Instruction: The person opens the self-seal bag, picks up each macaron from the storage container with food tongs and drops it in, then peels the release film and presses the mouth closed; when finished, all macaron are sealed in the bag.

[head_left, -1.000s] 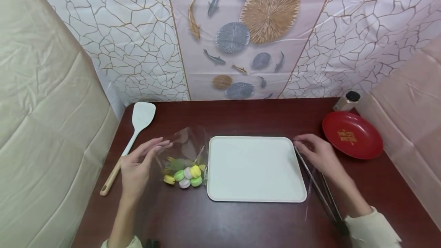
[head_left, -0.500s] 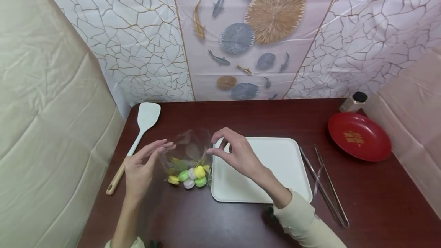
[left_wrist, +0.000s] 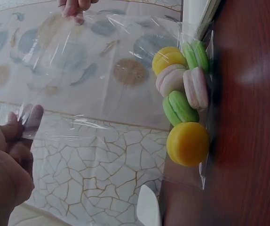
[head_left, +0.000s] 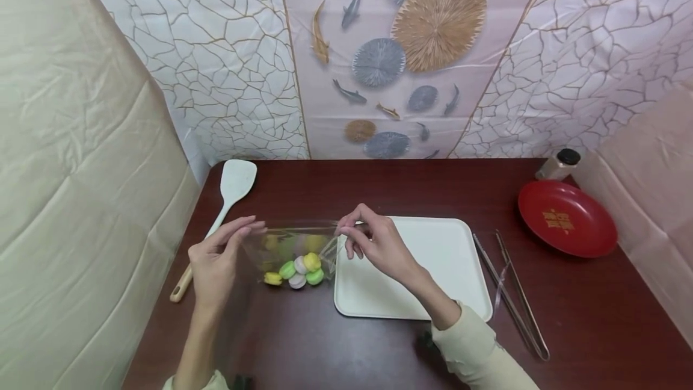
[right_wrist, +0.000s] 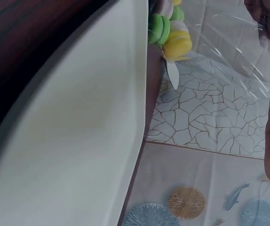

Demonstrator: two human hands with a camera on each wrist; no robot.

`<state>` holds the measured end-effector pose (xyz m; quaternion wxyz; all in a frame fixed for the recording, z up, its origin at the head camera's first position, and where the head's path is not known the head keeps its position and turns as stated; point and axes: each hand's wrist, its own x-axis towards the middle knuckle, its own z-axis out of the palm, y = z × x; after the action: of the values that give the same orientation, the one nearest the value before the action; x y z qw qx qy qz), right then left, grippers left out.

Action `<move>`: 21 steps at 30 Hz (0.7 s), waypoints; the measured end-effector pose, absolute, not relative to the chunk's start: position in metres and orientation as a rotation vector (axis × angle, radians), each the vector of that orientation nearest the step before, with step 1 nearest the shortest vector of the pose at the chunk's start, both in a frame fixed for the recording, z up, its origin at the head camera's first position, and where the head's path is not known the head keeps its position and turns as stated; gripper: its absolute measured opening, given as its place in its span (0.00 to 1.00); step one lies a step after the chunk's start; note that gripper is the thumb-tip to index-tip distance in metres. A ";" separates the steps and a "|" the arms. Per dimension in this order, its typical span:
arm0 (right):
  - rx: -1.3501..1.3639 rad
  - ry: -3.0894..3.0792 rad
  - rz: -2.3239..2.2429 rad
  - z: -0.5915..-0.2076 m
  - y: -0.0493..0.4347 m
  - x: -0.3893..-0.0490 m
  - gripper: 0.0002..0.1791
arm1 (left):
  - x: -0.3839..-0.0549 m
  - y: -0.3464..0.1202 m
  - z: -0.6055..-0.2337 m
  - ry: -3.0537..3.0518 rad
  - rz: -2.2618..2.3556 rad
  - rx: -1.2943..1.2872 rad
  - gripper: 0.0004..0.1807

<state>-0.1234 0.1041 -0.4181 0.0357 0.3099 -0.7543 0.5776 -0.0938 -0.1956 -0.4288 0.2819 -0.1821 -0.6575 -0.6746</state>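
Observation:
A clear plastic bag point(left_wrist: 92, 70) stands upright on the table, left of the white tray point(head_left: 417, 275). Several macarons point(head_left: 298, 271) in yellow, green and pale lilac lie heaped at its bottom. My left hand point(head_left: 216, 254) pinches the bag's upper left corner between thumb and fingers. At the opposite upper corner my right hand point(head_left: 379, 244) pinches the film, its forearm crossing over the tray. Between the two hands the bag's top edge runs nearly straight. In the left wrist view the macarons point(left_wrist: 179, 101) press against the bag's lower end, close over the dark tabletop.
A white spatula point(head_left: 237, 182) with a wooden handle lies behind my left hand. Metal tongs point(head_left: 521, 318) with a clear strip around them lie right of the tray. A red plate point(head_left: 568, 219) and a black-lidded jar point(head_left: 557, 165) stand at the back right.
My right hand has come left from beside the tongs to the bag's upper right corner and now pinches it. The bag's top has been drawn straight. My left hand keeps its hold.

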 end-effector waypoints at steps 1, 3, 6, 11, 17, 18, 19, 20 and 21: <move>0.959 -2.305 1.774 -0.419 0.104 -0.124 0.05 | -0.094 -0.196 -0.429 -1.752 -1.838 -0.506 0.11; 0.966 -2.274 1.782 -0.421 0.103 -0.126 0.05 | -0.094 -0.199 -0.429 -1.752 -1.886 -0.532 0.11; 0.957 -2.246 1.792 -0.423 0.102 -0.128 0.06 | -0.092 -0.202 -0.428 -1.746 -1.974 -0.549 0.11; 0.909 -2.227 1.831 -0.426 0.103 -0.132 0.06 | -0.089 -0.208 -0.423 -1.887 -1.985 -0.480 0.11; 1.011 -2.136 1.819 -0.429 0.105 -0.135 0.12 | -0.092 -0.217 -0.419 -1.880 -1.998 -0.695 0.12; 1.046 -2.108 1.821 -0.429 0.105 -0.135 0.12 | -0.094 -0.218 -0.419 -1.853 -1.998 -0.752 0.12; 1.081 -2.081 1.823 -0.430 0.105 -0.136 0.12 | -0.095 -0.219 -0.419 -1.830 -1.995 -0.799 0.12; 1.113 -2.057 1.820 -0.430 0.105 -0.137 0.11 | -0.096 -0.220 -0.419 -1.808 -1.990 -0.844 0.13; 1.143 -2.033 1.823 -0.431 0.105 -0.137 0.11 | -0.097 -0.221 -0.419 -1.791 -1.983 -0.883 0.14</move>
<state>-0.1369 0.1055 -0.4309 0.0904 0.3845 -0.6839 0.6134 -0.0967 -0.2213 -0.4192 0.1628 -0.3095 -0.6280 -0.6953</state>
